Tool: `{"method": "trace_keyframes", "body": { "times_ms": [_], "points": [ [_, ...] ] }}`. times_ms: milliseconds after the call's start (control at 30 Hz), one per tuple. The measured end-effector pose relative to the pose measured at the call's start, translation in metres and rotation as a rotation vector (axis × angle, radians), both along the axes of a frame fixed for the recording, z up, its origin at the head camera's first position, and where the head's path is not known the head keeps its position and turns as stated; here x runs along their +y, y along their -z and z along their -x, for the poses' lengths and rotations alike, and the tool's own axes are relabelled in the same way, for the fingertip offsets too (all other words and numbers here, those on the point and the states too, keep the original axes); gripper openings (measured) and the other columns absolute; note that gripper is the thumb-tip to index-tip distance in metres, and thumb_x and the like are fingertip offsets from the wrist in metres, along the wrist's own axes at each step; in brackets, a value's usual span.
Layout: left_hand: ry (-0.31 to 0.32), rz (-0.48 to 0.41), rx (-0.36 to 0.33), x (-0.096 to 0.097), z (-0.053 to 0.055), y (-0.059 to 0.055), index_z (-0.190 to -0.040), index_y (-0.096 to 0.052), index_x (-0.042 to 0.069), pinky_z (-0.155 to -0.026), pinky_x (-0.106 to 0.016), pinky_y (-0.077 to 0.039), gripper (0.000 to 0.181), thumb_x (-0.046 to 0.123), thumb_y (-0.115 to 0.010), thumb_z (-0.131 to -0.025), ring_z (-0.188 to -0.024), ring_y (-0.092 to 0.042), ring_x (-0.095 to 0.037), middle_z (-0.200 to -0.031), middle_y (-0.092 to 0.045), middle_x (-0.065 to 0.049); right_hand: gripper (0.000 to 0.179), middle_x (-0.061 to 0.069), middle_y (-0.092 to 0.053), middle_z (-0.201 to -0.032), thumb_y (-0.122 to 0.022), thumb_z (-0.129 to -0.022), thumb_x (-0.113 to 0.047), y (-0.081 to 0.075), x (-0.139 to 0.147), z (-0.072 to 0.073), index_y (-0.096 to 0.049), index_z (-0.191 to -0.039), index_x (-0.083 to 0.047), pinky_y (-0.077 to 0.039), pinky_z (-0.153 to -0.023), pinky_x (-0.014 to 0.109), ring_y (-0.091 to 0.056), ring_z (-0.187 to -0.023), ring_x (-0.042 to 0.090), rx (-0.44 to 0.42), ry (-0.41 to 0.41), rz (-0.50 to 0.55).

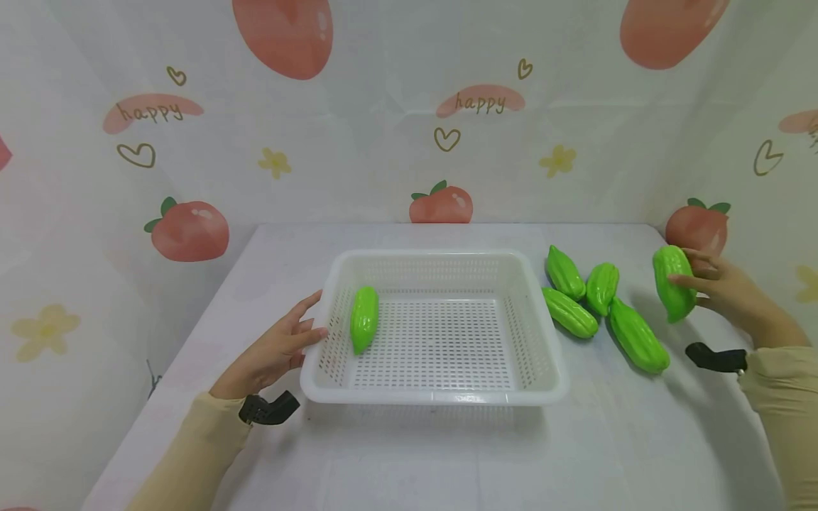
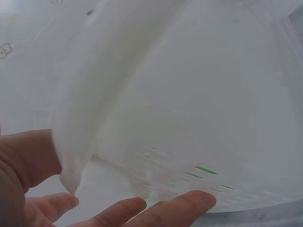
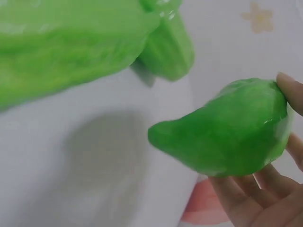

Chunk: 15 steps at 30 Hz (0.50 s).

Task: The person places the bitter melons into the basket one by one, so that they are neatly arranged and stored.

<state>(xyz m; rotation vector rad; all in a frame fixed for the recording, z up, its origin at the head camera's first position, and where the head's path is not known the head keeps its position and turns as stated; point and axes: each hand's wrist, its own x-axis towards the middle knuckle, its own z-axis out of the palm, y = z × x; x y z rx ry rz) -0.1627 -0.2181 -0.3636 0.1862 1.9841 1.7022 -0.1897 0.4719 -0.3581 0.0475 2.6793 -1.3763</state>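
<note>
My right hand (image 1: 722,284) grips a glossy green bitter melon (image 1: 673,282) at the right side, held above the table. In the right wrist view the bitter melon (image 3: 227,130) has its pointed end turned away from the fingers. My left hand (image 1: 275,351) holds the left rim of a white plastic basket (image 1: 434,397), thumb at the rim and fingers against the outer wall. Inside the basket, near its left wall, lies one bitter melon (image 1: 365,319). The left wrist view shows the basket wall (image 2: 109,80) between thumb and fingers.
Several more bitter melons (image 1: 637,337) lie in a cluster on the table (image 1: 409,461) between the basket and my right hand. A cloth with peach prints (image 1: 383,142) hangs behind the table. Black cameras (image 1: 268,409) are strapped at both wrists.
</note>
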Motion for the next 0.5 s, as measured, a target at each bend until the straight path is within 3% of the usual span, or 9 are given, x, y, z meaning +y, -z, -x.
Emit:
{"method": "trace_keyframes", "body": {
  "times_ms": [67, 167, 300, 367, 500],
  "points": [
    [0.0, 0.007, 0.005, 0.0, 0.0, 0.0, -0.156, -0.005, 0.031, -0.087, -0.042, -0.053, 0.081, 0.021, -0.06, -0.097, -0.106, -0.064, -0.027, -0.139, -0.048, -0.021, 0.071, -0.011, -0.042, -0.131, -0.053, -0.1, -0.019, -0.004, -0.003, 0.0, -0.01, -0.156, -0.025, -0.044, -0.069, 0.007, -0.046, -0.089, -0.021, 0.031, 0.024, 0.048],
    [0.0, 0.015, 0.01, 0.0, 0.0, 0.0, -0.156, -0.005, 0.031, -0.087, -0.041, -0.053, 0.081, 0.021, -0.059, -0.097, -0.106, -0.064, -0.026, -0.139, -0.048, -0.021, 0.076, -0.025, -0.046, -0.104, -0.054, -0.098, -0.012, -0.011, -0.008, 0.001, -0.007, -0.157, -0.024, -0.047, -0.067, 0.009, -0.052, -0.086, -0.015, 0.073, 0.059, 0.175],
    [0.004, 0.011, 0.011, 0.0, 0.001, 0.001, -0.156, -0.005, 0.031, -0.087, -0.041, -0.053, 0.08, 0.021, -0.059, -0.097, -0.106, -0.064, -0.026, -0.138, -0.048, -0.021, 0.081, -0.02, -0.055, -0.097, -0.056, -0.095, -0.003, -0.02, -0.018, 0.004, -0.006, -0.156, -0.022, -0.049, -0.066, 0.011, -0.058, -0.086, -0.009, 0.117, 0.086, 0.45],
    [0.01, 0.007, 0.015, 0.0, 0.001, 0.001, -0.156, -0.004, 0.03, -0.087, -0.041, -0.053, 0.08, 0.02, -0.058, -0.097, -0.106, -0.063, -0.027, -0.138, -0.048, -0.022, 0.079, -0.015, -0.057, -0.098, -0.057, -0.093, 0.001, -0.025, -0.025, 0.005, -0.014, -0.155, -0.024, -0.051, -0.066, 0.013, -0.06, -0.087, -0.005, 0.144, 0.099, 0.583],
    [0.02, 0.005, 0.029, 0.0, 0.001, 0.001, -0.156, -0.004, 0.029, -0.087, -0.042, -0.054, 0.08, 0.02, -0.058, -0.097, -0.105, -0.064, -0.027, -0.138, -0.047, -0.024, 0.072, -0.01, -0.056, -0.102, -0.059, -0.092, 0.003, -0.033, -0.039, 0.006, -0.026, -0.15, -0.023, -0.053, -0.067, 0.015, -0.061, -0.089, -0.003, 0.214, 0.099, 0.646]
  ]
}}
